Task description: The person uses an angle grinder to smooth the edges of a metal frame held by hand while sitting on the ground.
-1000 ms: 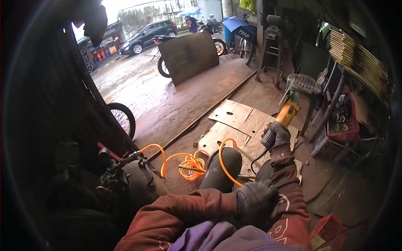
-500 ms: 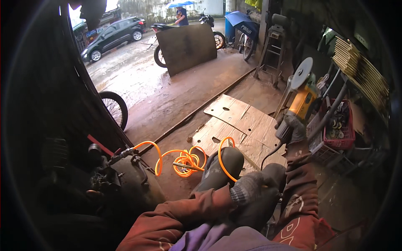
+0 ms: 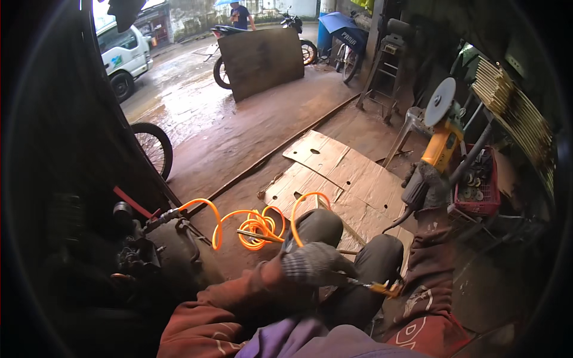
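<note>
My right hand [image 3: 434,188], in a dark glove, grips a yellow angle grinder [image 3: 441,149] by its dark body and holds it up at the right. Its grey disc [image 3: 440,101] points upward, and a dark cord hangs from the rear end. Over my lap, my gloved left hand [image 3: 319,264] is closed around the end of an orange air hose [image 3: 296,218]. A metal stem with a yellow piece [image 3: 385,289], perhaps a blow gun, sticks out from that hand toward my right knee. The fingers' exact hold is partly hidden.
Flattened cardboard [image 3: 358,185] lies before my knees. At left stands a dark compressor-like machine [image 3: 149,250] joined to the coiled hose. A red crate [image 3: 480,185] of discs stands right, below corrugated sheeting [image 3: 516,107]. Beyond are a board [image 3: 262,62] against a motorcycle, a person [image 3: 240,17] and a white vehicle [image 3: 122,56].
My left hand has moved left and nearer, bringing the metal stem and yellow piece into view. The grinder has shifted slightly right. Outside, a white vehicle appears where a dark car was.
</note>
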{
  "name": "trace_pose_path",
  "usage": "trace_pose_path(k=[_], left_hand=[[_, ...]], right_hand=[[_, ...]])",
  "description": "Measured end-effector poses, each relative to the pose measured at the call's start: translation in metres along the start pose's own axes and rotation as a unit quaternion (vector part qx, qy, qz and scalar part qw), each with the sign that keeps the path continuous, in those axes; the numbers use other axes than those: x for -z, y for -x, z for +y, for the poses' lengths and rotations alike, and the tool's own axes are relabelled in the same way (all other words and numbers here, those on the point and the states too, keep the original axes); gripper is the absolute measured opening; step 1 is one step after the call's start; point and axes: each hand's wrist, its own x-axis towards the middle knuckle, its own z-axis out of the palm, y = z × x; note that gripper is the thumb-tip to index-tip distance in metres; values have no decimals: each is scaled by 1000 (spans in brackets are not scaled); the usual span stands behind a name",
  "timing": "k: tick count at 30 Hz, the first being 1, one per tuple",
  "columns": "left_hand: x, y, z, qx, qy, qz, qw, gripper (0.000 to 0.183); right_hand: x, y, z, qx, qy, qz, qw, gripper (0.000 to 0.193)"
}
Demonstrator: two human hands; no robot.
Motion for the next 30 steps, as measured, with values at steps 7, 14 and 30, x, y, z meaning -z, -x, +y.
trace_pose_path(k=[7, 14, 30], left_hand=[[-45, -2, -2, 17, -259, 88, 962, 27], [-123, -49, 39, -125, -202, 219, 946, 51], [0, 24, -19, -53, 26, 500, 864, 52]], right_hand=[[-32, -6, 10, -77, -144, -40, 986, 44], [-30, -9, 57, -109, -85, -60, 989, 43], [-29, -31, 28, -156, -67, -1, 985, 41]])
